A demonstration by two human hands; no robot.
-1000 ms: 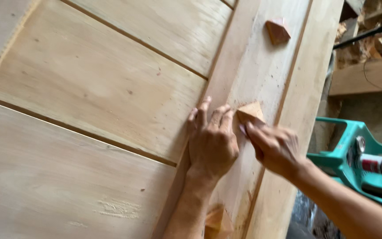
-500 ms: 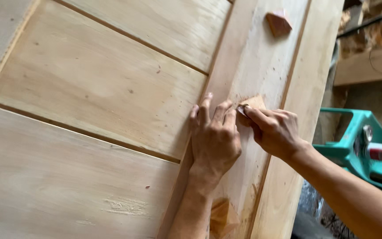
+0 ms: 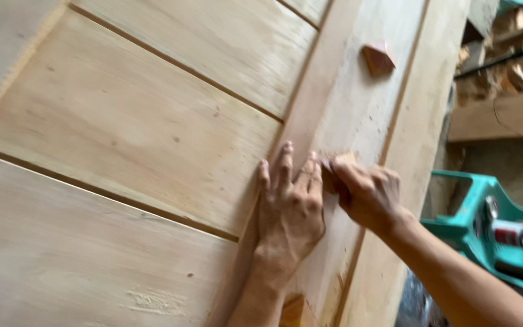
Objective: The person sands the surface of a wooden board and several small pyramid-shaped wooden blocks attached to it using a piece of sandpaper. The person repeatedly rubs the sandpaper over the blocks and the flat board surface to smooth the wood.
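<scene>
While pressed flat on door point(image 3: 152, 133), left hand point(image 3: 290, 209) fingers spread, grasping nothing | right hand point(image 3: 364, 194) pinching wood block point(image 3: 340, 160) at fingertips | risk: block sliding askew under uneven push

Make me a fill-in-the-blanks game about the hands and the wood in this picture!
1. The left hand lies ____ on the wooden door.
2. The right hand covers most of a small wooden ____ on the door.
3. Another block sits farther up the same ____ strip of the door.
4. Off to the right stands a ____ coloured machine.

Missing words: flat; block; upright; teal
</scene>
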